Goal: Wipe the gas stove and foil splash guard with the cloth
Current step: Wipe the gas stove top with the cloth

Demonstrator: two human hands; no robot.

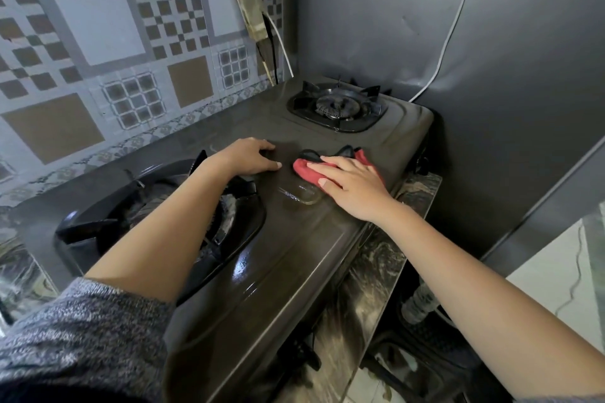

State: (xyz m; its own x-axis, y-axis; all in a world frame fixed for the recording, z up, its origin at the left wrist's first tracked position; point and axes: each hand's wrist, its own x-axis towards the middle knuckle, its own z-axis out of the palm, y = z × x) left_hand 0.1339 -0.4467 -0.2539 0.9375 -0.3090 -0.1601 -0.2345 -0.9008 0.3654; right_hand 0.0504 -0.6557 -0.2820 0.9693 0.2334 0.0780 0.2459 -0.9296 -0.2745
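step: wiping the gas stove [294, 239] top, middle strip between the near burner [157, 206] and the far burner [337, 106]; guard likely not done yet
cloth: red cloth [302, 170] flat on the stove top, near its right edge, under the right hand
right hand [350, 188]: palm down, fingers [322, 168] straight and pressing the cloth, not curled round it
left hand [248, 155]: just left of the cloth, fingertips resting on the stove top, slightly bent, holding nothing; forearm crosses above the near burner
foil splash guard [98, 42]: patterned, on the left wall behind the stove, untouched
next: slide the cloth across the remaining top with steady pressure, go round the burner grates, then lift to the guard
worktop [376, 271]: marbled, carries the stove
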